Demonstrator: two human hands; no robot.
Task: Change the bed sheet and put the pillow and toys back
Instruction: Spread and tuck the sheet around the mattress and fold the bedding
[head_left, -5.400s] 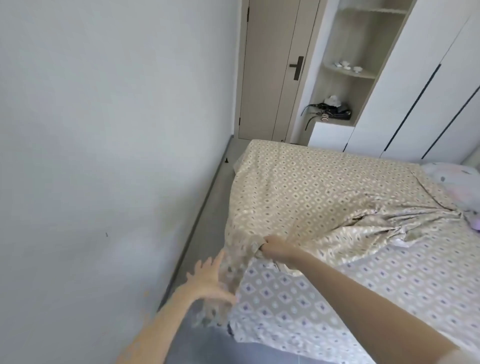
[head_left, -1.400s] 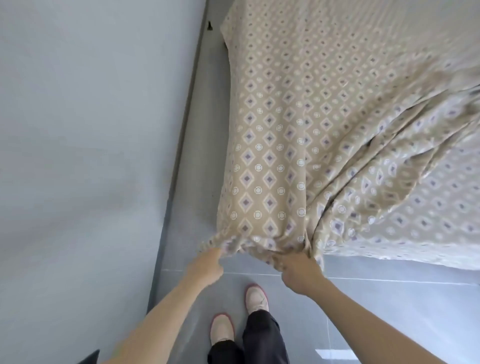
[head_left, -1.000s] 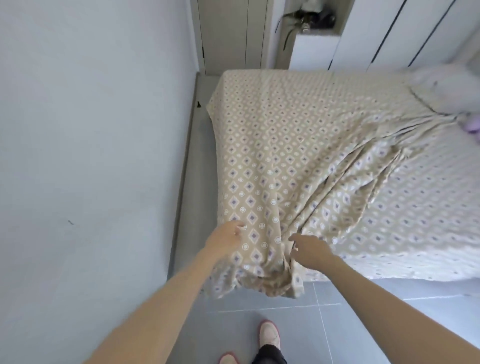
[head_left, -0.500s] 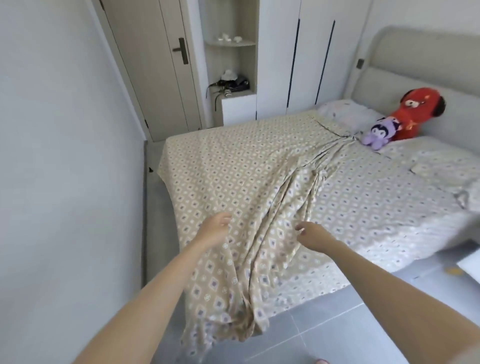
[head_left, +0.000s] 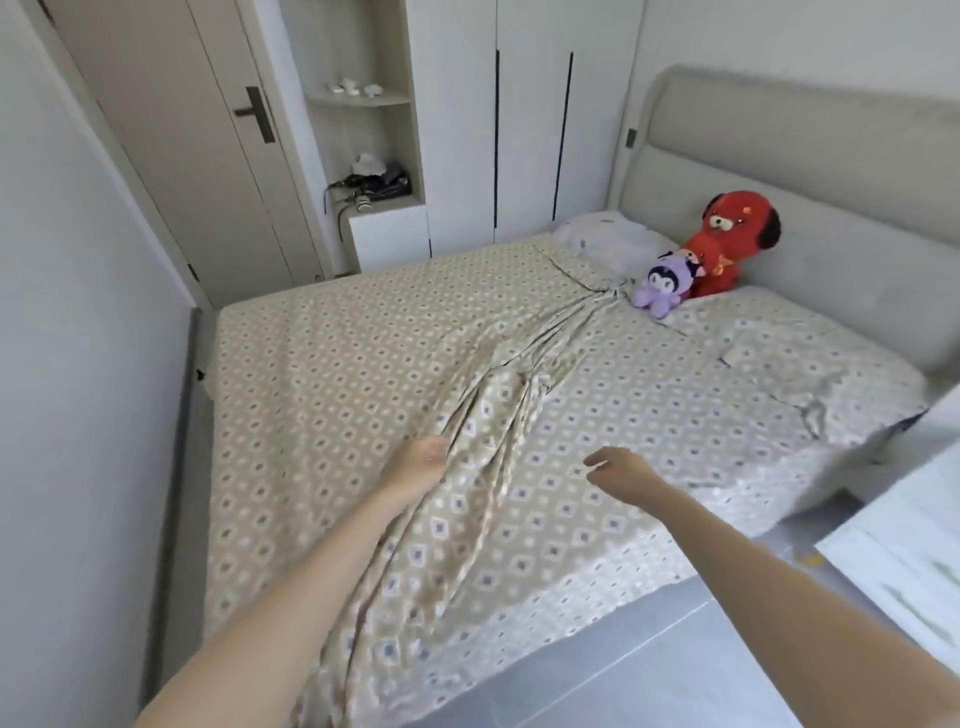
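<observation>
Bedroom: left hand (head_left: 415, 462) touches bunched sheet (head_left: 332, 374) (grip unclear), right hand (head_left: 621, 470) hovers slack-fingered.

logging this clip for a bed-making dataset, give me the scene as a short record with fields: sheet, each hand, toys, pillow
sheet: beige, patterned, spread over the bed; a bunched ridge runs from the near corner toward the toys
left hand: on the ridge; whether it grips is unclear
right hand: over the sheet, relaxed, holding nothing
toys: purple plush in front of red plush, against the headboard
pillow: at the head end, left of the toys
</observation>
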